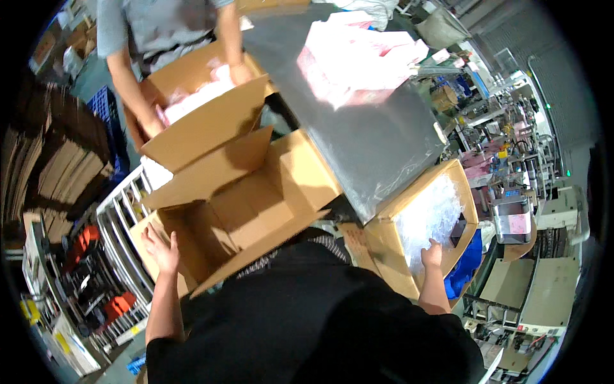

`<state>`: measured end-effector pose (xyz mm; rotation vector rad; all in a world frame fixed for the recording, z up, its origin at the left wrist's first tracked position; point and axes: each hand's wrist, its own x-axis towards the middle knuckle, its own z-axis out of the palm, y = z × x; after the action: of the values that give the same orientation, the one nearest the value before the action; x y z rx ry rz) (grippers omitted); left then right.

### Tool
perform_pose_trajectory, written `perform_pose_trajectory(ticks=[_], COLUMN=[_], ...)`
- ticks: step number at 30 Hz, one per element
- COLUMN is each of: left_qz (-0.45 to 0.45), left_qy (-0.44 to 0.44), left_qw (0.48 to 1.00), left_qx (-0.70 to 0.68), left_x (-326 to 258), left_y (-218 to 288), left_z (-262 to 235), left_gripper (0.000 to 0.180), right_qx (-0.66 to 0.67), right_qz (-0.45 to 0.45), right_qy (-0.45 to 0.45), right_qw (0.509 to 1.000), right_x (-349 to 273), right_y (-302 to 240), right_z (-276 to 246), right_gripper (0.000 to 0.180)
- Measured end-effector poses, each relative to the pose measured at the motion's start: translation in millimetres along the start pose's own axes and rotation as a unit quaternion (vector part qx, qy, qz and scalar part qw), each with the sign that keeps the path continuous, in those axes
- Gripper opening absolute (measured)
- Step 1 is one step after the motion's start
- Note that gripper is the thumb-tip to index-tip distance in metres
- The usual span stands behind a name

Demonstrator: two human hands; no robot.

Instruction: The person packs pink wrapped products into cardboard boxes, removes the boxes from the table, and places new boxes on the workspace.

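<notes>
An open cardboard box (256, 208) stands in front of me with its flaps up, and its bare brown bottom shows. On its left flap rests my left hand (161, 251), fingers stretched and thumb apart, holding nothing. To my right is another cardboard box (390, 253) filled with crumpled clear plastic film (425, 221). My right hand (433, 254) reaches over that box's near edge and touches the film. Its index finger is extended; the other fingertips partly sink out of sight against the film.
Across from me a person in grey reaches both hands into a cardboard box (211, 121) with pink-and-white contents. A dark table (377, 141) bears pink-and-white bags (352, 61). Left are a roller conveyor (121, 224) and stacked flat cartons (67, 166); right, machines and a blue bag (464, 265).
</notes>
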<state>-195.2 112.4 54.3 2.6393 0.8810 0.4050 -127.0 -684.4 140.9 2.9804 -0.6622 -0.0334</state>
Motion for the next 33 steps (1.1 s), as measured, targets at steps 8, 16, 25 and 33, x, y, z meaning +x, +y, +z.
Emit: perform_pose_trajectory(ticks=[8,16,25,33], left_qz=[0.349,0.408,0.526,0.34], left_qy=[-0.098,-0.115,-0.074,-0.178], left_qw=[0.915,0.905,0.845,0.922], left_qx=[-0.176,-0.024,-0.059,0.051], left_x=[136.3,286.2,272.0,193.4], left_y=[325.2,649.2,615.6,623.2], left_z=[-2.1,154.1,198.6,161.3], left_gripper=[0.053,0.059,0.071,0.073], right_qx=[0.187,-0.037,0.113,0.121], right_qz=[-0.274,-0.369,-0.338,-0.444], right_qy=[0.105,-0.021,0.024,0.234], right_qw=[0.937,0.928,0.934,0.856], right_x=[233.7,490.2,462.5,593.3], right_y=[-233.0,-398.1,-486.3,-547.5], right_z=[-75.7,-99.3,-73.3,-119.9], right_gripper=[0.069,0.102,0.058,0.091])
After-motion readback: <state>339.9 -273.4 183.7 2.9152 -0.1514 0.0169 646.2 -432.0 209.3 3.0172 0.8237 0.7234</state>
